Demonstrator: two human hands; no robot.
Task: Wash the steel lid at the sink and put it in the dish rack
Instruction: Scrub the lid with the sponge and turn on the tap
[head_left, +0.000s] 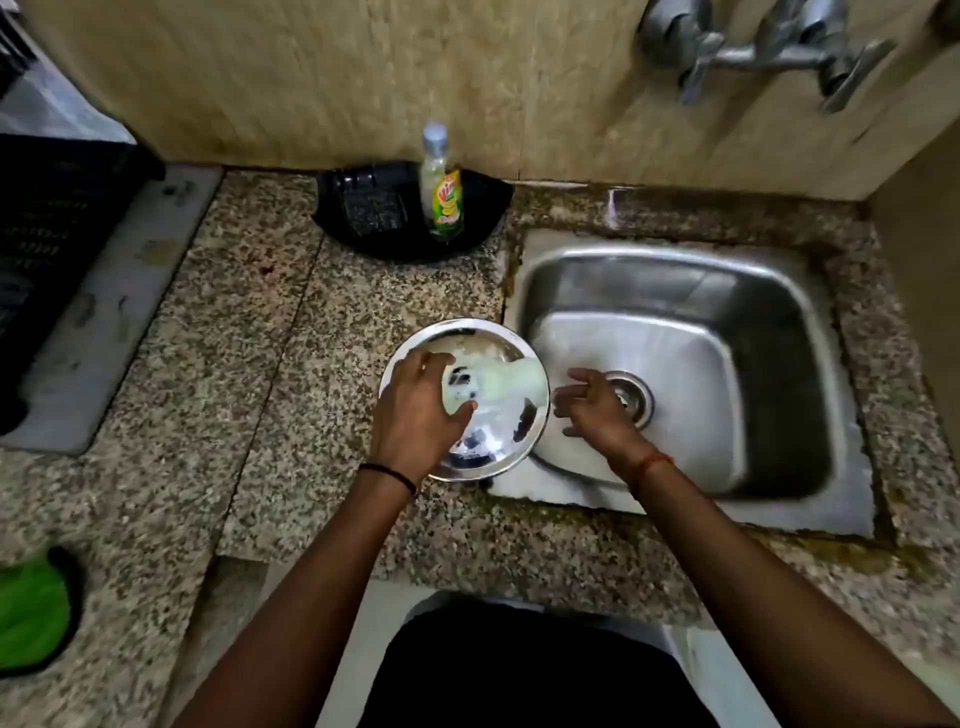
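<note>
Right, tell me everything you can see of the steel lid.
The steel lid is a round, shallow, polished disc with a thin raised rim, mirror-bright and reflecting the room. A pale, milky film covers part of its upper face; whether that is soap or glare is unclear. It lies at the left edge of the sink, overlapping both the speckled granite counter and the basin. The left hand grips its left side, fingers over the face. The right hand hovers just beside it, open, not touching.

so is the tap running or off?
Off, as far as shows: no stream falls from the tap into the sink. The right hand over the drain is empty; the left hand holds the steel lid.
</note>
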